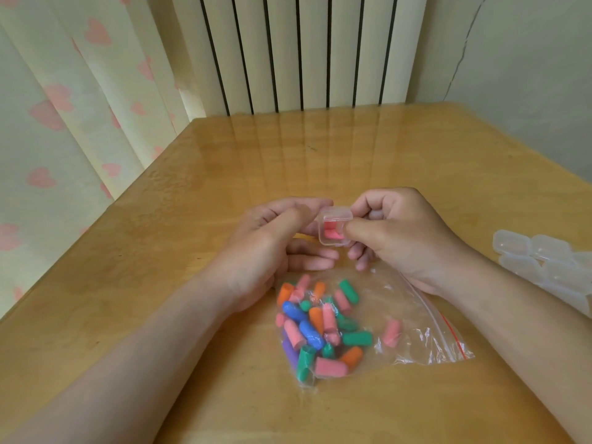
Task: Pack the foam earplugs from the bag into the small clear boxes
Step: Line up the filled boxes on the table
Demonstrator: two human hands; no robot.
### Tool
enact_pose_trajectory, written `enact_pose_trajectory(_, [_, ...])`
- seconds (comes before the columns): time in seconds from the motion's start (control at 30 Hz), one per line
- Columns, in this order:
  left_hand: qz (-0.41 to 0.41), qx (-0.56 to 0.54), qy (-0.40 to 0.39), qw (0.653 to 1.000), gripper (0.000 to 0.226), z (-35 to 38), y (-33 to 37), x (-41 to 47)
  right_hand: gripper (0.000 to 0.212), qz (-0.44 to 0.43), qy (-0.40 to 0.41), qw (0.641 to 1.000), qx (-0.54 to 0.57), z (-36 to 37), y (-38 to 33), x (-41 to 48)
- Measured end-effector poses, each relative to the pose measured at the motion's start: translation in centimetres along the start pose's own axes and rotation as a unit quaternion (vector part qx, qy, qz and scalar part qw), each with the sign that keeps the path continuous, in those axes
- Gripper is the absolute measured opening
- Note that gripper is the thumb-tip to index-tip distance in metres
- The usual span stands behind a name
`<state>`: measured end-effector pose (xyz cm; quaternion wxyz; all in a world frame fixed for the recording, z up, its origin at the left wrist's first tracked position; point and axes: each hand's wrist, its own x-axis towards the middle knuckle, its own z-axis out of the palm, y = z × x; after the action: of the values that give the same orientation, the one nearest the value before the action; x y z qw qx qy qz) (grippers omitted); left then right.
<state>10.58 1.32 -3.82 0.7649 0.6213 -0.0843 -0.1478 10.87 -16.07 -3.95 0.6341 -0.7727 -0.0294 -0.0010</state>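
A small clear box [333, 227] with pink earplugs inside is held above the wooden table [192, 193], between both hands. My left hand [275, 241] pinches its left side with thumb and forefinger. My right hand [397, 238] pinches its right side, thumb on the front. Just below them lies a clear zip bag [413, 318] holding several foam earplugs [314, 328] in pink, green, blue, orange and purple. One pink earplug [391, 332] lies apart near the bag's mouth.
A pile of several small clear boxes [551, 267] lies at the table's right edge. A radiator [304, 49] and a heart-patterned curtain [64, 107] stand behind the table.
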Motion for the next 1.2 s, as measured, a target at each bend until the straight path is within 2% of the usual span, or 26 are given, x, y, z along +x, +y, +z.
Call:
enact_pose_trajectory(0.13, [-0.023,0.015,0.021,0.999,0.042,0.2,0.0,-0.1,0.006,0.021,-0.019,1.000,-0.002,0.1,0.0,-0.1])
enact_pose_trajectory(0.23, [-0.041,-0.009,0.026,0.999,0.044,0.0,0.0,0.0,0.010,0.037,-0.043,0.998,0.025,0.0,0.1,-0.1])
enact_pose_trajectory(0.5, [-0.040,-0.034,0.025,0.998,0.027,-0.3,0.2,-0.2,0.023,0.098,-0.100,0.979,0.151,-0.8,-0.4,-0.2])
enact_pose_trajectory(0.67, [-0.038,-0.040,0.009,0.998,0.039,-0.3,0.5,-0.4,0.045,0.082,-0.118,0.976,0.164,-0.8,-0.5,-0.5])
enact_pose_trajectory(0.87, [-0.035,-0.061,0.008,0.997,0.041,-0.4,0.6,-0.4,0.039,0.051,-0.142,0.972,0.179,-1.2,-0.9,-0.6])
enact_pose_trajectory(1.0, [-0.023,-0.035,0.001,0.999,0.037,-0.4,0.5,-0.4,0.047,0.084,-0.154,0.967,0.185,-1.4,-1.3,-0.6])
enact_pose_trajectory(1.1, [-0.013,-0.013,-0.001,1.000,0.042,-0.4,0.4,-0.5,0.049,0.093,-0.163,0.969,0.163,-1.2,-1.5,-0.8])
enact_pose_trajectory(1.2, [-0.011,0.019,0.004,1.000,0.047,-0.6,0.3,-0.5,0.039,0.083,-0.159,0.974,0.139,-1.0,-1.5,-0.9])
